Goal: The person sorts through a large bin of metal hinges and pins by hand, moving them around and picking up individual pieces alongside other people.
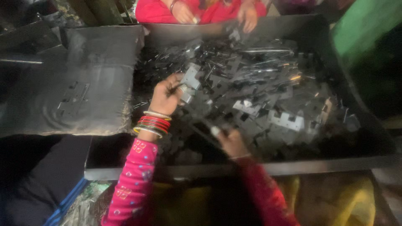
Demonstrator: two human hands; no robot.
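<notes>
Head view looks down on a dark tray [234, 169] heaped with flat metal parts [268, 96]. The left hand [166, 95] comes up from the lower edge on a forearm in a pink patterned sleeve [133, 184], the wrist bent a little inward and ringed with red, green and gold bangles [153, 124]. Its fingers curl shut around a notched grey plate [190, 79], which sticks up and to the right from the fingertips, just above the heap. The palm faces the pile; the knuckles turn toward the camera.

The right hand [230, 142] lies lower and to the right of the left one, on a red sleeve [264, 192] that rises from the bottom edge. It rests down among the parts near the tray's near wall, fingers pointing up and left. A pale fingertip shows at its front, touching a dark strip, but blur hides whether the hand is closed on anything; I cannot tell.

Beyond both hands, at the tray's far rim, another person in a red top has two hands [249, 16] on the parts. Left of the left hand lies a grey slab [71, 79] with a few parts on it.
</notes>
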